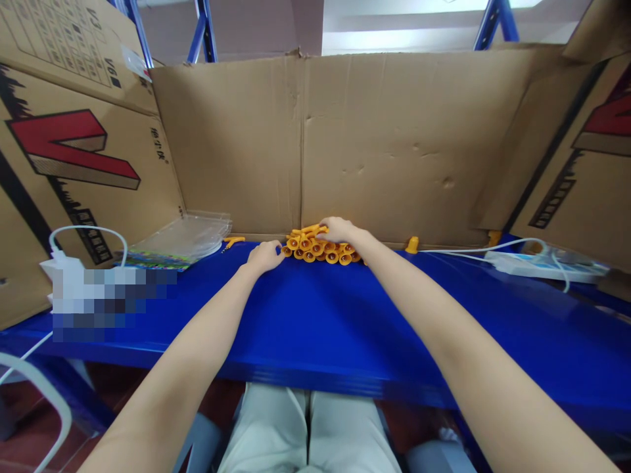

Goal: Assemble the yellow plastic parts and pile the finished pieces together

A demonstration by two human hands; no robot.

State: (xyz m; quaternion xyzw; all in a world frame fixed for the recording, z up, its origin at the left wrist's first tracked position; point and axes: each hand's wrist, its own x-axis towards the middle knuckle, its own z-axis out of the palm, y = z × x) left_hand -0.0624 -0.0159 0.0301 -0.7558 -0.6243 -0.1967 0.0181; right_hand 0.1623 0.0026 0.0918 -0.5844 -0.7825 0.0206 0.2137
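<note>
A stacked pile of orange-yellow plastic pieces with round, funnel-like ends (pixel 318 247) lies at the back of the blue table, most of the open ends facing me. At the pile's left edge is my left hand (pixel 266 256), its fingers curled and the fingertips beside the leftmost piece; what they hold, if anything, is hidden. My right hand (pixel 338 230) reaches over the top of the pile, with its fingers bent down onto an upper orange piece. Part of the pile's right side is covered by my right hand and wrist.
A loose orange piece (pixel 234 242) lies left of the pile, and an orange cap-like piece (pixel 413 245) stands to the right. Clear plastic sheets (pixel 192 233) lie at left. A white power strip (pixel 542 264) with cables sits at right. Cardboard walls (pixel 394 144) enclose the blue table (pixel 315 328).
</note>
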